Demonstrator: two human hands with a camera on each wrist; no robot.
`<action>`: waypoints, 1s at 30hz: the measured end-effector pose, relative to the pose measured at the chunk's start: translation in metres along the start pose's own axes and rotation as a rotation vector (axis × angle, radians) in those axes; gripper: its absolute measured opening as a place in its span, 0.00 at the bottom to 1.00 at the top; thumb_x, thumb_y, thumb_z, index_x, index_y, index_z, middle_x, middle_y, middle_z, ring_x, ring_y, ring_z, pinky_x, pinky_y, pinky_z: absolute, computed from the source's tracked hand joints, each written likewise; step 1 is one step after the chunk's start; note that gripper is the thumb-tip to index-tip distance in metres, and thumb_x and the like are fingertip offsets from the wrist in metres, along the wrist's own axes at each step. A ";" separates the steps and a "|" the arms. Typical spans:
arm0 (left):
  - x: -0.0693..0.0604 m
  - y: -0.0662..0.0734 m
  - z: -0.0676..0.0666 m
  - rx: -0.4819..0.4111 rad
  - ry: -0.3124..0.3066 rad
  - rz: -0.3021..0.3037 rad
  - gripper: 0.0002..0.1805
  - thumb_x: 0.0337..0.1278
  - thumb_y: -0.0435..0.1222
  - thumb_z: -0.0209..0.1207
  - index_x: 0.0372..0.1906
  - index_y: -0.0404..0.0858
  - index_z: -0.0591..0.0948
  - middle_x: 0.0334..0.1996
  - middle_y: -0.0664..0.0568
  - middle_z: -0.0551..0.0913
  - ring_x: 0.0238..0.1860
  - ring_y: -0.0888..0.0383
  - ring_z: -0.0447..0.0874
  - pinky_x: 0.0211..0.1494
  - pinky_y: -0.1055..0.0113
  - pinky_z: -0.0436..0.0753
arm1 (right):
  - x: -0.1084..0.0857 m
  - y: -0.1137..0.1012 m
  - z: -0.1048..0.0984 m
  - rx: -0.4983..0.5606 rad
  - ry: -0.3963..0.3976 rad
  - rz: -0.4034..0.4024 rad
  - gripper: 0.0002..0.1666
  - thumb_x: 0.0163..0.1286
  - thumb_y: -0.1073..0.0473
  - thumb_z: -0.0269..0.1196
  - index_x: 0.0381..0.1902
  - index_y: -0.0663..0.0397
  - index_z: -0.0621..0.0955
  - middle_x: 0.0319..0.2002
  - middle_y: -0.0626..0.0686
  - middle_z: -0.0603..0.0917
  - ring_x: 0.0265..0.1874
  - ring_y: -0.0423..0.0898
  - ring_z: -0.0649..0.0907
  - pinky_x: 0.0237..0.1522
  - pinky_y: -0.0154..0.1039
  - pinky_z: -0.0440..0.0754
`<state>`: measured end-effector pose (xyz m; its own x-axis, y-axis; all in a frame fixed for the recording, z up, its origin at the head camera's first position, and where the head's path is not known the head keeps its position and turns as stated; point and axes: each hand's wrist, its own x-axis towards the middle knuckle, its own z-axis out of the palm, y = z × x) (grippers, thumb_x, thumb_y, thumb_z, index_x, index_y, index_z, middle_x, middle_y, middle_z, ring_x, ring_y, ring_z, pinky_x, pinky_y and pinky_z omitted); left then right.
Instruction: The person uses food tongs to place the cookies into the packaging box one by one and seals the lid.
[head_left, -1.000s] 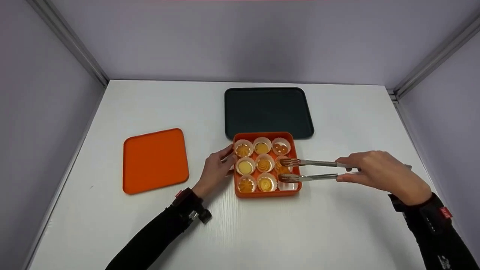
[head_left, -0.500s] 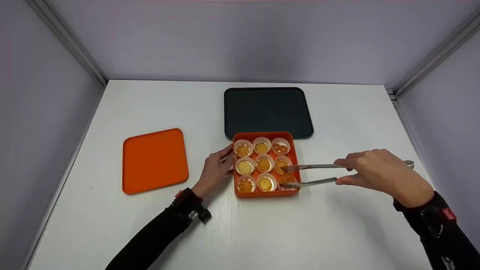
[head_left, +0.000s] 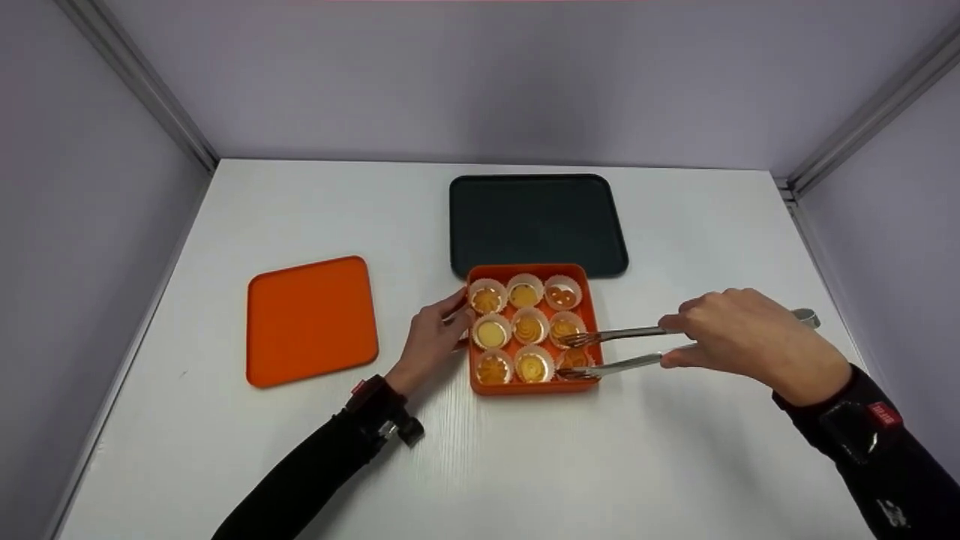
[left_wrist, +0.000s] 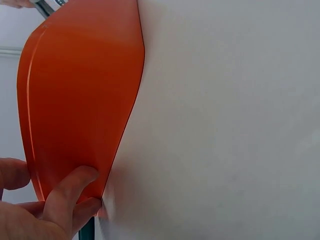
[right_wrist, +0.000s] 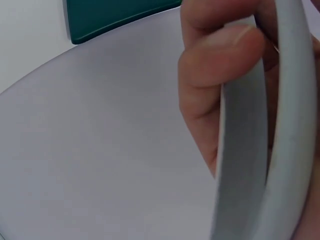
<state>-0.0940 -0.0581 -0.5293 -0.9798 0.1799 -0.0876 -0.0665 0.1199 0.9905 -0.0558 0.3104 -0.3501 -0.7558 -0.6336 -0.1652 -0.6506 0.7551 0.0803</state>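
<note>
An orange box (head_left: pixel 480 391) holds several pale paper cups (head_left: pixel 490 331), each with a small yellow or orange pastry-like piece. Along the box's left wall my left hand (head_left: pixel 433 330) holds on, thumb near the rim and fingers against the outer side; the left wrist view shows this hand (left_wrist: pixel 55 210) at the wall close up. My right hand (head_left: pixel 750 341) grips metal tongs (head_left: pixel 626 365), their arms spread. The tong tips lie over the front right cup, around an orange piece (head_left: pixel 575 358). In the right wrist view the tongs' handle (right_wrist: pixel 242 140) runs under the fingers.
Behind the box lies a dark green tray (head_left: pixel 536 225), close to its back edge. A flat orange tray (head_left: pixel 311 322) sits to the left on the white table (head_left: pixel 480 472). Pale walls (head_left: pixel 360 82) enclose the back and both sides.
The tongs have come down and forward toward me from the middle right cup, and spread slightly. An orange piece now sits in the front right cup. The left hand stays put.
</note>
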 end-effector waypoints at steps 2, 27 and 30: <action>0.000 0.000 0.000 -0.001 0.002 -0.006 0.29 0.76 0.36 0.56 0.77 0.38 0.69 0.71 0.42 0.74 0.63 0.48 0.81 0.48 0.60 0.90 | 0.001 -0.001 -0.001 0.004 -0.018 0.009 0.20 0.54 0.45 0.80 0.38 0.50 0.90 0.24 0.44 0.84 0.17 0.38 0.74 0.18 0.38 0.77; -0.001 -0.001 0.001 -0.011 0.013 0.008 0.29 0.75 0.36 0.57 0.76 0.38 0.70 0.70 0.41 0.75 0.62 0.47 0.82 0.47 0.59 0.90 | 0.002 0.003 0.001 0.009 0.072 -0.004 0.15 0.56 0.48 0.80 0.36 0.49 0.89 0.21 0.42 0.81 0.16 0.36 0.72 0.16 0.36 0.74; 0.000 0.000 0.001 -0.023 0.007 0.008 0.29 0.76 0.36 0.56 0.77 0.37 0.69 0.71 0.41 0.75 0.62 0.47 0.82 0.47 0.60 0.90 | 0.002 0.008 0.008 0.033 0.130 0.016 0.16 0.60 0.48 0.78 0.38 0.51 0.88 0.22 0.43 0.80 0.16 0.36 0.72 0.17 0.35 0.75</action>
<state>-0.0933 -0.0571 -0.5298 -0.9816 0.1739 -0.0792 -0.0632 0.0961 0.9934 -0.0620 0.3160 -0.3574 -0.7705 -0.6365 -0.0354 -0.6374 0.7689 0.0489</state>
